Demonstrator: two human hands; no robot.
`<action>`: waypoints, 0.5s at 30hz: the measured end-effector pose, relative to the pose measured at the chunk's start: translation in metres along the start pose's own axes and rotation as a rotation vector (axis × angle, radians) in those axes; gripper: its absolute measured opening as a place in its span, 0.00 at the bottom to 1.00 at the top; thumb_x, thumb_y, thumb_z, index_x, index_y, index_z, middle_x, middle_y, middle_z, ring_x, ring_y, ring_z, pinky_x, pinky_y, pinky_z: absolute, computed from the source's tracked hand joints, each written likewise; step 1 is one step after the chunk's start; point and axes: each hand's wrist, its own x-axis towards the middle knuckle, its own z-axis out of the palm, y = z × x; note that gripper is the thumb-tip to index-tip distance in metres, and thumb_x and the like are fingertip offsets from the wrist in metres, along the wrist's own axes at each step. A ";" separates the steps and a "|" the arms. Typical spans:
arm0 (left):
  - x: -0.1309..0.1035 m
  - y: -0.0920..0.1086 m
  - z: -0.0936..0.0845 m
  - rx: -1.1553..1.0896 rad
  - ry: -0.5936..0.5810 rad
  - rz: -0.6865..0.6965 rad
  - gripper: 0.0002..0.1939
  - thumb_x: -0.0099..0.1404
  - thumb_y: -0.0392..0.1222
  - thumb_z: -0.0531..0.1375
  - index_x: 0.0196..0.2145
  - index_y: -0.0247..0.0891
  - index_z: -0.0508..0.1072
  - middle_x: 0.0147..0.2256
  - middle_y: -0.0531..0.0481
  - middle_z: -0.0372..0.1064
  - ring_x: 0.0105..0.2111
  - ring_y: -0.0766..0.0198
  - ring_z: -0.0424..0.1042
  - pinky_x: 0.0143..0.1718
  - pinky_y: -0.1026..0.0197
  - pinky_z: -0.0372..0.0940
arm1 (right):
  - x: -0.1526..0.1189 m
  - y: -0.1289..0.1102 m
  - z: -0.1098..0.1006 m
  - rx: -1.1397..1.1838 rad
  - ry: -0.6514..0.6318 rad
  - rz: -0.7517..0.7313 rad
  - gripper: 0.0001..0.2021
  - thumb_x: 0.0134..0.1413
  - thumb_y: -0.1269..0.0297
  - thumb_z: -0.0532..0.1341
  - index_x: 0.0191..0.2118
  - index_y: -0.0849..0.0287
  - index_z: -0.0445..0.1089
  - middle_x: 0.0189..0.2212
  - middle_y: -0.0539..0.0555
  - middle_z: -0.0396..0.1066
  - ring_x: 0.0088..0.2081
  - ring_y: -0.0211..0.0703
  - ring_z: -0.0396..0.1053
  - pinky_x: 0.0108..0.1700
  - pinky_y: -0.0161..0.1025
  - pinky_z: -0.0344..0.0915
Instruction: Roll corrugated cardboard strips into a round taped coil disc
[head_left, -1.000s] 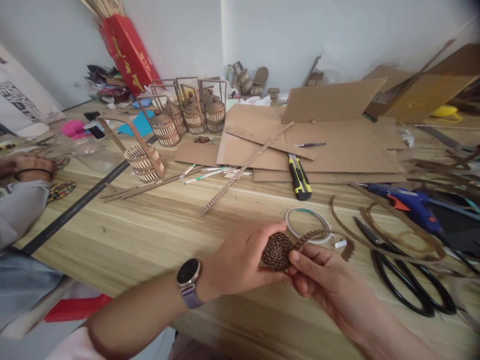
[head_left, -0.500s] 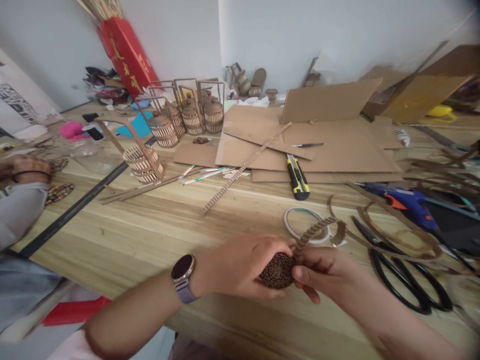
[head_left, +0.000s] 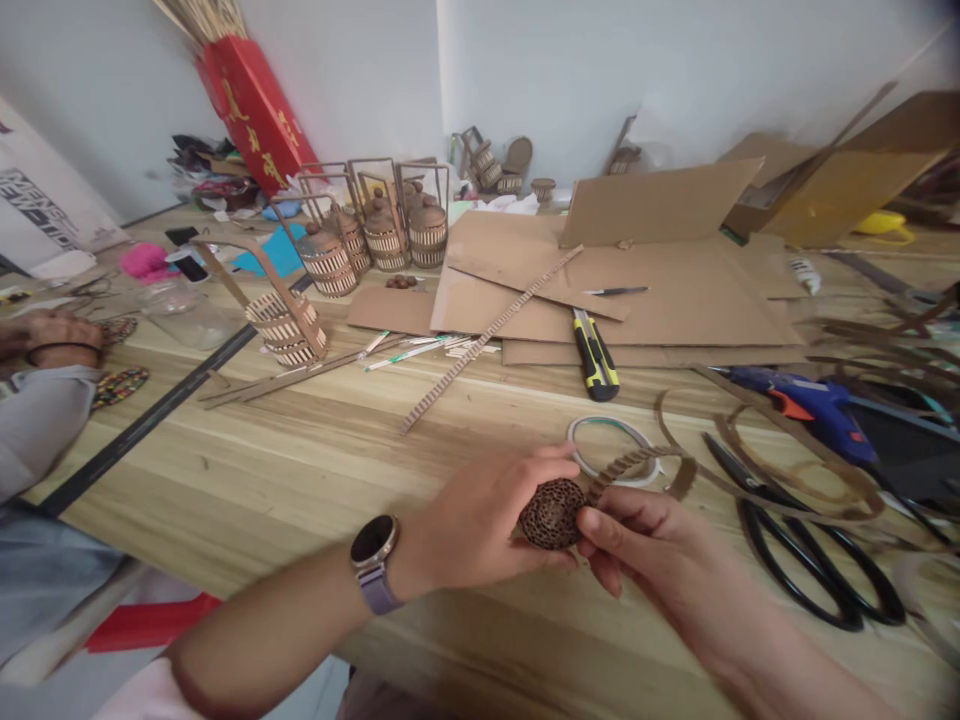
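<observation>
A round coil of brown corrugated cardboard shows its spiral face between my hands, above the wooden table. My left hand is curled around the coil's left side. With thumb and fingers, my right hand pinches the coil's right edge where the loose strip leaves it. That ridged strip arches up and to the right. Just behind it lies a roll of white tape. Black-handled scissors rest to the right of my right hand.
A yellow-black utility knife lies by cardboard sheets. A blue glue gun and curled strips are at right. Several small lidded baskets stand at back left. Another person's hand is at far left.
Both hands have lifted the coil slightly and tilted it so its spiral face shows more. The loose strip's arch has dropped lower.
</observation>
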 end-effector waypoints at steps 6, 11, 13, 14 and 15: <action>0.001 0.002 -0.002 -0.024 -0.088 -0.018 0.24 0.65 0.41 0.64 0.55 0.37 0.61 0.62 0.34 0.62 0.61 0.53 0.65 0.59 0.53 0.63 | 0.002 0.009 -0.008 -0.086 -0.010 0.017 0.25 0.47 0.38 0.66 0.23 0.58 0.70 0.16 0.47 0.65 0.19 0.32 0.56 0.26 0.36 0.51; 0.004 -0.004 -0.005 -0.106 -0.216 0.085 0.21 0.66 0.41 0.63 0.53 0.35 0.61 0.61 0.28 0.60 0.65 0.51 0.59 0.60 0.52 0.61 | 0.001 0.005 -0.017 -0.245 -0.109 0.040 0.27 0.46 0.34 0.63 0.22 0.57 0.68 0.15 0.47 0.65 0.19 0.34 0.57 0.26 0.37 0.50; 0.006 -0.005 -0.005 -0.130 -0.272 0.091 0.20 0.65 0.41 0.63 0.51 0.35 0.62 0.61 0.27 0.60 0.65 0.51 0.59 0.60 0.52 0.61 | 0.000 0.001 -0.017 -0.262 -0.170 0.071 0.28 0.45 0.32 0.62 0.22 0.57 0.67 0.15 0.48 0.65 0.19 0.34 0.58 0.25 0.37 0.50; 0.006 -0.005 -0.006 -0.140 -0.298 0.086 0.20 0.65 0.41 0.63 0.51 0.35 0.62 0.61 0.27 0.61 0.64 0.51 0.60 0.60 0.52 0.62 | 0.000 0.000 -0.017 -0.265 -0.190 0.085 0.29 0.44 0.31 0.62 0.22 0.57 0.67 0.15 0.48 0.65 0.19 0.34 0.58 0.25 0.36 0.49; 0.007 -0.006 -0.006 -0.147 -0.318 0.083 0.19 0.65 0.41 0.63 0.50 0.35 0.63 0.60 0.28 0.62 0.63 0.51 0.61 0.59 0.52 0.62 | 0.000 -0.001 -0.016 -0.269 -0.207 0.101 0.30 0.43 0.31 0.63 0.22 0.58 0.67 0.15 0.48 0.65 0.19 0.34 0.58 0.25 0.36 0.49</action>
